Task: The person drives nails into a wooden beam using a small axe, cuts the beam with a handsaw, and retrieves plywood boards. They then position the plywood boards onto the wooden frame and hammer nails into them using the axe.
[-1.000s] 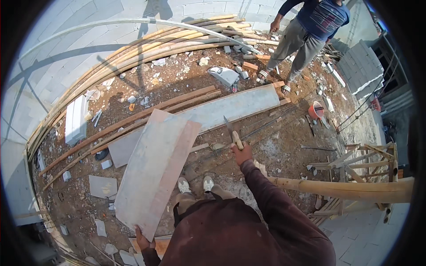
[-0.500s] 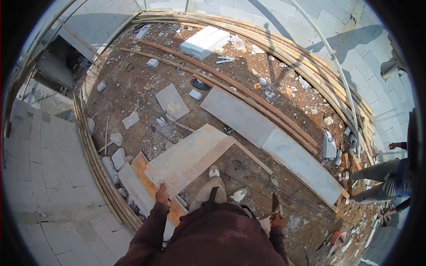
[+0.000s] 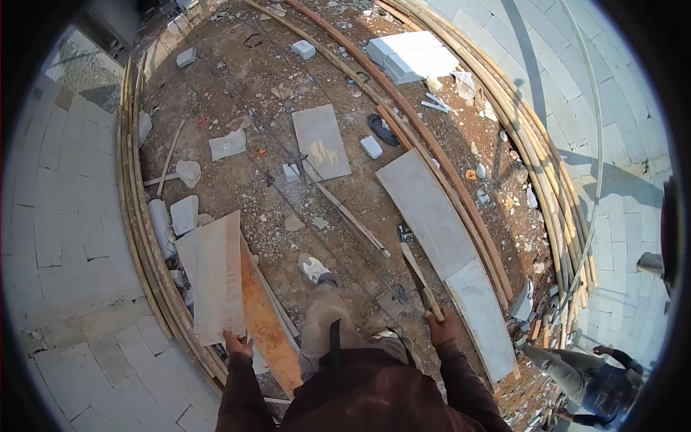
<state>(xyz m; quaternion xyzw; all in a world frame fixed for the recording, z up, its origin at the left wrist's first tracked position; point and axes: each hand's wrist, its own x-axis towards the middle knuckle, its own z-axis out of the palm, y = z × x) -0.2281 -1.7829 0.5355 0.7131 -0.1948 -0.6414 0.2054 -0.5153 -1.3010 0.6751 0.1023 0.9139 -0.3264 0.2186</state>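
Observation:
My left hand point(image 3: 238, 345) grips the near edge of a greyish-tan board point(image 3: 210, 277) with a reddish strip down its right side. That board lies over or just above an orange-brown board point(image 3: 264, 324) at the left; whether they touch I cannot tell. In my right hand point(image 3: 442, 328) is a hand tool with a wooden handle point(image 3: 432, 305) and a long dark blade point(image 3: 413, 268), pointing forward and slightly left. Its exact kind is not clear. The fingers of both hands are closed, though partly hidden.
Long grey panels point(image 3: 430, 205) lie at the right, beside curved-looking timbers point(image 3: 403, 108). A loose panel point(image 3: 322, 142) and a thin stick point(image 3: 349, 209) lie ahead on rubble-strewn ground. Poles point(image 3: 135, 216) line the left wall. Another person point(image 3: 590, 374) is at the lower right.
The board in my left hand has swung left and now points forward along the left side. My right hand has risen forward with the bladed tool. The view has shifted too.

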